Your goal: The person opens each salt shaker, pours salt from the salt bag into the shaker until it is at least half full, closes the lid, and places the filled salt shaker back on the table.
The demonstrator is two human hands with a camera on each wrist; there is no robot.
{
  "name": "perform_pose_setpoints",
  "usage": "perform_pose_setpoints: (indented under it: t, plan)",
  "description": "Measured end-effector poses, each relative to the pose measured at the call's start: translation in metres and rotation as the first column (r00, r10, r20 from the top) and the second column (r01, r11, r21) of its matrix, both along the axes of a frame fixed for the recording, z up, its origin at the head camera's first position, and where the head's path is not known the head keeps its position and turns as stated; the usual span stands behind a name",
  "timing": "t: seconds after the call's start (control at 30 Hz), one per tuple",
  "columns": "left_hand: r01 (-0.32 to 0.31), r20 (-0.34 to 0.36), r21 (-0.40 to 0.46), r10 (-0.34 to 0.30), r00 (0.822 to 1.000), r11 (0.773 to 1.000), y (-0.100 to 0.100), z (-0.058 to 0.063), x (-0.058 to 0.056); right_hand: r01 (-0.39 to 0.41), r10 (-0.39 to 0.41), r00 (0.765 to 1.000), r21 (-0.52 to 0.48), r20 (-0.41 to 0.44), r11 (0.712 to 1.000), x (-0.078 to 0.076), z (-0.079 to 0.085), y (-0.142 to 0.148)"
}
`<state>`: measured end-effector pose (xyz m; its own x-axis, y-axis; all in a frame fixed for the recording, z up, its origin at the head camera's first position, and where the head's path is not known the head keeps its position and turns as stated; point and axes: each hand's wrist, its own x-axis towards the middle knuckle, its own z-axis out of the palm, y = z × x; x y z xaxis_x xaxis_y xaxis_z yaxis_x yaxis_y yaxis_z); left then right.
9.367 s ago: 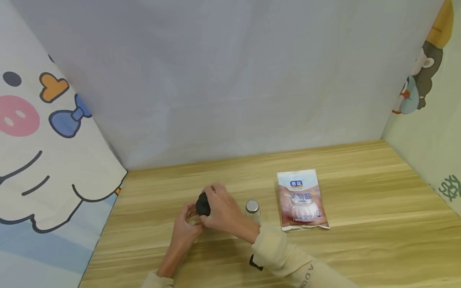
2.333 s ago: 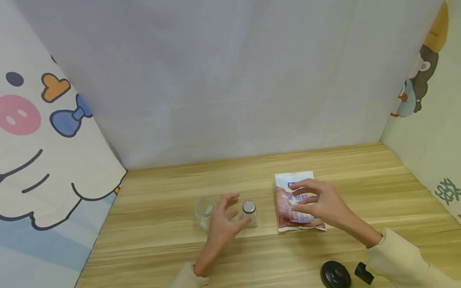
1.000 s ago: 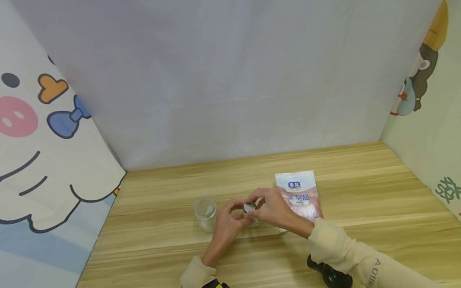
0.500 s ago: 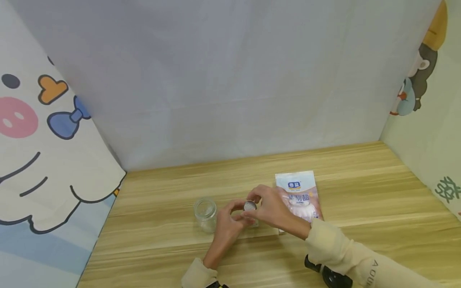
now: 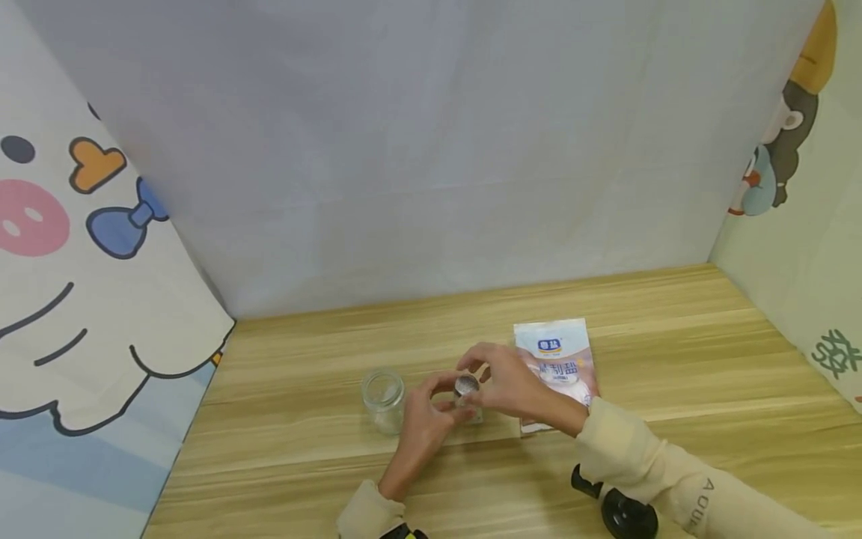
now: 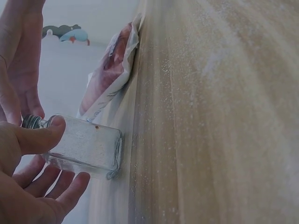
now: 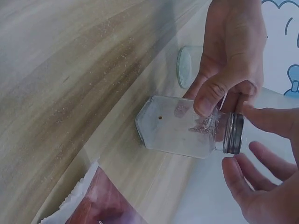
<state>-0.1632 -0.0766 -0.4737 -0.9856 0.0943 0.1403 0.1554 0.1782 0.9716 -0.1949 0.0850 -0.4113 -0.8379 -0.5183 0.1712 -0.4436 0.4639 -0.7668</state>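
Note:
My left hand (image 5: 426, 423) grips a clear glass shaker (image 7: 175, 126) by its body, thumb on one side and fingers on the other. The shaker stands on the wooden table, with whitish residue inside. Around its ridged metal cap (image 7: 233, 133) my right hand (image 5: 513, 383) has thumb and fingertips at opposite edges, pinching it. To the left of my left hand stands a lidless glass jar (image 5: 384, 400). A salt bag (image 5: 557, 365) lies flat behind my right hand, its lower part partly covered by the wrist.
A round black lid (image 5: 628, 515) lies near the right sleeve, with a small black piece (image 5: 584, 481) beside it. White grains (image 6: 168, 84) are scattered on the table. A pale fabric backdrop (image 5: 431, 187) rises behind the table's far edge.
Earlier both hands were at the jar with a black lump-like lid; later they came apart, with the lid lying at lower right. Since then both have closed in on the shaker and its cap.

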Motion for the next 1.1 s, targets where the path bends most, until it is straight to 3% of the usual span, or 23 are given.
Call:
perform_pose_setpoints:
  t: [0.17,0.4,0.57,0.73,0.83,0.97,1.1]
  plan:
    - [-0.005,0.021,0.001,0.005,1.0,1.0,0.0,0.001,0.001,0.04,-0.038,0.998,0.02,-0.053,0.999,-0.002,-0.002,-0.001]
    - [-0.001,-0.003,-0.015,0.001,1.0,1.0,-0.001,0.0,0.0,-0.069,0.069,0.997,-0.006,0.021,0.998,-0.008,-0.004,0.002]
    - [-0.002,-0.014,-0.02,0.002,1.0,1.0,-0.001,0.002,0.001,-0.101,0.102,0.995,0.035,-0.021,0.994,-0.008,-0.002,0.003]
    - [0.011,-0.011,-0.02,-0.012,1.0,1.0,0.001,0.025,0.009,-0.002,0.013,0.99,0.083,-0.139,0.997,-0.005,-0.002,-0.003]
    - [0.021,-0.013,-0.019,-0.021,1.0,1.0,0.001,0.021,0.008,0.012,0.004,0.985,0.095,-0.172,0.995,-0.006,-0.002,-0.004]
    - [0.023,-0.014,-0.012,-0.024,1.0,1.0,0.0,0.001,-0.001,-0.067,0.076,0.991,0.076,-0.112,0.995,-0.007,-0.001,-0.001]
    - [0.023,-0.006,0.0,-0.023,1.0,1.0,0.0,0.001,-0.001,-0.117,0.123,0.988,0.069,-0.092,0.991,-0.008,-0.002,0.001]
